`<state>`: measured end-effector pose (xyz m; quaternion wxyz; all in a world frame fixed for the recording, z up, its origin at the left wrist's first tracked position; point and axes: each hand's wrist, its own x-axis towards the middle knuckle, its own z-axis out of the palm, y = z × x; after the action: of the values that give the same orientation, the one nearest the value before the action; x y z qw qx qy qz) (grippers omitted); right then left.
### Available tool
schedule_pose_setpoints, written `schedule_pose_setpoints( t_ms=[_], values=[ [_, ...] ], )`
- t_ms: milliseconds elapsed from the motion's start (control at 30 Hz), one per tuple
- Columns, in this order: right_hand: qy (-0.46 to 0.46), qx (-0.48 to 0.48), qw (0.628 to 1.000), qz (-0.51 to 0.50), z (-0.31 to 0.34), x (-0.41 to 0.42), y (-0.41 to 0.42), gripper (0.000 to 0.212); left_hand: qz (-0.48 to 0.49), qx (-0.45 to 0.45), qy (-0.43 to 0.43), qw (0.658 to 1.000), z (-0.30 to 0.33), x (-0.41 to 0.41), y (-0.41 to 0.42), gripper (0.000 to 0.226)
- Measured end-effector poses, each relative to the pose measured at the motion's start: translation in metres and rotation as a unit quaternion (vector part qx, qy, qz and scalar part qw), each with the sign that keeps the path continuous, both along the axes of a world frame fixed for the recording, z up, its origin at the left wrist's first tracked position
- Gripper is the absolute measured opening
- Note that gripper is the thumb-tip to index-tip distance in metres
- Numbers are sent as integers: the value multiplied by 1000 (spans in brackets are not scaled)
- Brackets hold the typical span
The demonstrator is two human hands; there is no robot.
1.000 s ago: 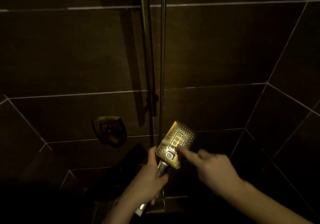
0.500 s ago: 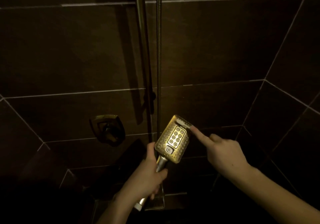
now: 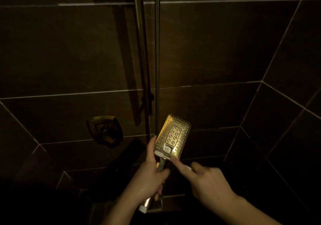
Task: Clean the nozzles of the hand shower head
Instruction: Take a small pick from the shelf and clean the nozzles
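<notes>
Against dark tile, left hand [image 3: 149, 176] grips rectangular perforated shower head [image 3: 172, 136]; right hand [image 3: 206, 181] holds toothbrush [image 3: 171, 158].

The left hand [image 3: 149, 178] is wrapped around the shower handle [image 3: 160, 167], thumb stretched up along the head's edge. The right hand [image 3: 208, 183] reaches in from the right, index finger extended, apparently pinching something pale; dim light obscures it.

Shower head [image 3: 173, 136] right of wall valve [image 3: 104, 131]
</notes>
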<state>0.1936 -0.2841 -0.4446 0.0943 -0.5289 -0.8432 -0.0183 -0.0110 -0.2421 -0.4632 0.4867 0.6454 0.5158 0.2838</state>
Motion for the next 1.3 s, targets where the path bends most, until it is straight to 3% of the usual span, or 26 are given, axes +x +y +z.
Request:
schedule_pose_setpoints(
  t_ms=[167,333,500,633,800,900,967,1167,1300],
  values=[
    [38,23,994,-104,6,9,16,105,30,5,-42,999,4,1,-3,119],
    [40,-18,996,-72,-6,-9,-1,111,49,17,-76,996,1,4,-3,119],
    [106,34,985,-132,-8,5,16,95,62,2,-110,992,-1,5,-4,117],
    [89,-13,994,-55,-23,-14,-2,100,77,-5,-125,989,-1,0,0,114],
    [105,17,988,-116,-5,3,12,87,84,-6,-142,986,-1,-3,2,111],
    [80,-34,994,-68,5,-7,2,100,77,1,-142,987,-1,-5,4,111],
    [49,-16,997,-54,0,-7,0,105,71,1,-142,987,-1,-7,4,111],
    [46,48,993,-93,11,15,42,89,55,-11,-138,989,1,-11,1,110],
    [20,-11,999,-28,3,8,24,97,53,-31,-150,987,3,-21,4,108]
  ],
)
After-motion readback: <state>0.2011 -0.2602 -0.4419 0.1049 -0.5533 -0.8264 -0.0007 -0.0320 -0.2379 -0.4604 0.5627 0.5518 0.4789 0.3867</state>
